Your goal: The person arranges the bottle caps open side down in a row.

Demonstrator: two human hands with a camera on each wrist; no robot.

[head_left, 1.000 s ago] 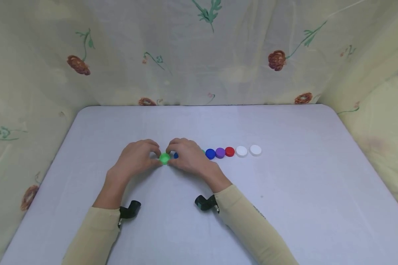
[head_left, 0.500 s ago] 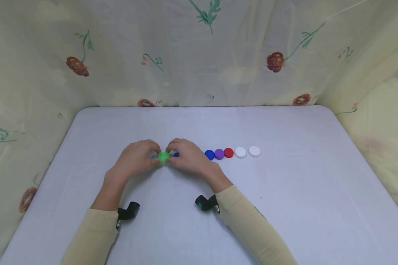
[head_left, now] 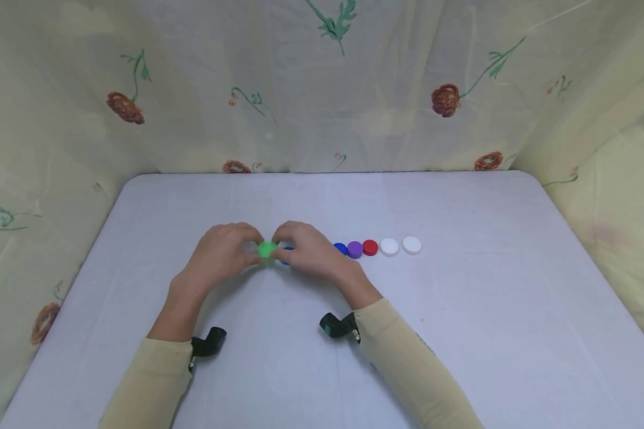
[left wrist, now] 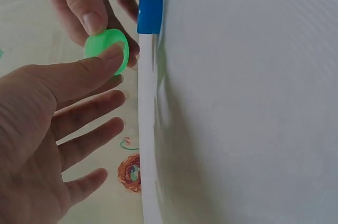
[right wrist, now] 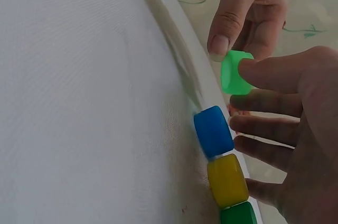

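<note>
Both hands pinch a bright green bottle cap (head_left: 267,249) between them, raised a little above the white table. My left hand (head_left: 220,253) has its thumb on the cap's open, hollow side in the left wrist view. From the other side, my right hand (head_left: 311,250) holds the cap with thumb and fingers, its thumb against the wall in the right wrist view. Just below the right hand's fingers, a blue cap (right wrist: 214,131), a yellow cap (right wrist: 227,180) and a darker green cap (right wrist: 238,214) stand in a row; the right hand hides most of them from the head view.
The row runs on to the right with a dark blue cap (head_left: 340,248), a purple cap (head_left: 355,249), a red cap (head_left: 370,247) and two white caps, one nearer (head_left: 389,247). A flowered cloth (head_left: 386,89) hangs behind the white table (head_left: 461,333).
The light green cap has come up off the table and tilted, moving slightly away from the body. Both hands rose with it; the right hand shifted a little to the right.
</note>
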